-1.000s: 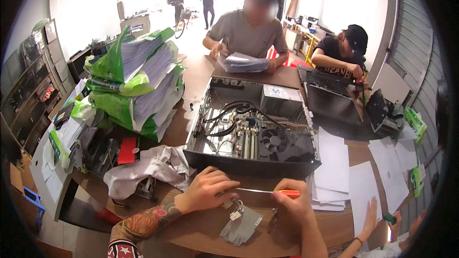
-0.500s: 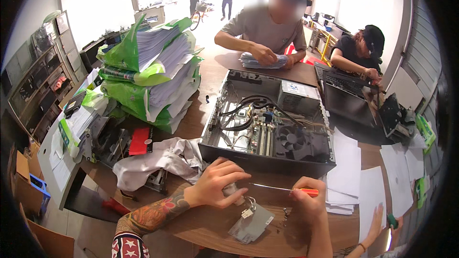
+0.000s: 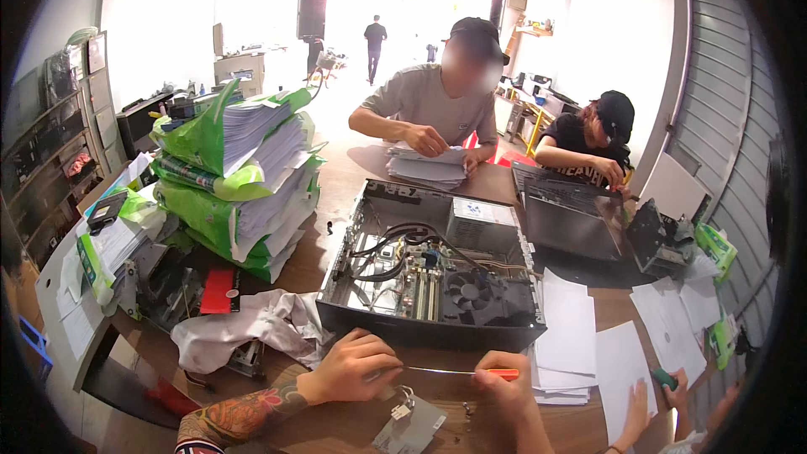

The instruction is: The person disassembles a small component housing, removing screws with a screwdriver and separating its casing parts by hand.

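Observation:
My right hand (image 3: 510, 382) grips a screwdriver (image 3: 503, 374) by its orange-red handle, its thin shaft pointing left toward my other hand. The fingers of my left hand (image 3: 355, 367) are curled round a small greyish part, mostly hidden, whose kind I cannot make out. Below the left hand, a flat grey metal plate (image 3: 414, 430) lies on the table beside a small white connector (image 3: 401, 411). A few small screws (image 3: 467, 410) are scattered between the hands. Just beyond them stands an opened black computer case (image 3: 429, 329), its fan, cables and board exposed.
A crumpled pale cloth (image 3: 248, 329) lies left of the case. Behind it rises a tall stack of paper in green wrappers (image 3: 197, 210). Paper sheets (image 3: 566, 328) and a black laptop (image 3: 572, 223) are at the right. Two people work across the table; another person's hands (image 3: 635, 420) show lower right.
The view has tilted upward, so the table sits lower in it. My hands keep their hold. The person opposite has lifted a hand over the paper stack.

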{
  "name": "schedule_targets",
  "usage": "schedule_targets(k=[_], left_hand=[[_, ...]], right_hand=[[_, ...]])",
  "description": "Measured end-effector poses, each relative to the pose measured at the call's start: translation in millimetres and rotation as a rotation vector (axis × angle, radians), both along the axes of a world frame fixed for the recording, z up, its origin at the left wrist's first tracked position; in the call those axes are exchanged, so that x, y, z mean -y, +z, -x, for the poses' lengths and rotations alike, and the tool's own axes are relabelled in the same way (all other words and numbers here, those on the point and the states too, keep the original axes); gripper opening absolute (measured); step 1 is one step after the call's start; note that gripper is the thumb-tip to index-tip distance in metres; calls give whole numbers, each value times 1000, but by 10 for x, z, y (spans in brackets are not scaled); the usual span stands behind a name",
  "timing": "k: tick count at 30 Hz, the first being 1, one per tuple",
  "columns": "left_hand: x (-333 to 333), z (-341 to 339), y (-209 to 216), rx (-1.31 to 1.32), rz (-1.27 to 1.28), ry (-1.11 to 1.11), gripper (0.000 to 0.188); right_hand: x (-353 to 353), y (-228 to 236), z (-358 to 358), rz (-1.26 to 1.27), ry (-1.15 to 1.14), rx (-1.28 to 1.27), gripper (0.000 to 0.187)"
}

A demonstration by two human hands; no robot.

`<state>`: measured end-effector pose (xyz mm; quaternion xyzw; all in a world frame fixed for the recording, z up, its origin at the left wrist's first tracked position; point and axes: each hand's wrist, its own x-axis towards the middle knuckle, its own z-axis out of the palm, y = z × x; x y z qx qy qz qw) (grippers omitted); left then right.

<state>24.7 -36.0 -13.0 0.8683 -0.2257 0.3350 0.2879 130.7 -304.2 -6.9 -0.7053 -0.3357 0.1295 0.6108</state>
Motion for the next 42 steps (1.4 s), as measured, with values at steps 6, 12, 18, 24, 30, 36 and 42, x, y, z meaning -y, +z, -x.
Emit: schedule_targets(k=[6, 12, 18, 24, 30, 36, 42], left_hand=[[0, -27, -16, -24, -84, 53, 10], [106, -14, -41, -46, -176, 209, 12], [229, -18, 99, -104, -464, 258, 8], [288, -144, 134, -455, -667, 87, 8], [394, -263, 114, -438, -568, 129, 8], [360, -236, 5, -396, -595, 204, 10], [315, -207, 2, -402, -590, 174, 14]], right_hand=[[33, -18, -82, -133, -89, -5, 14], [23, 1, -91, -140, -98, 11, 15], [41, 129, 18, -190, -146, -40, 16], [-23, 104, -56, -274, -240, -34, 19], [187, 60, -152, -269, -301, 153, 29], [125, -44, -229, -309, -270, 95, 30], [149, -108, -217, -283, -292, 143, 30]])
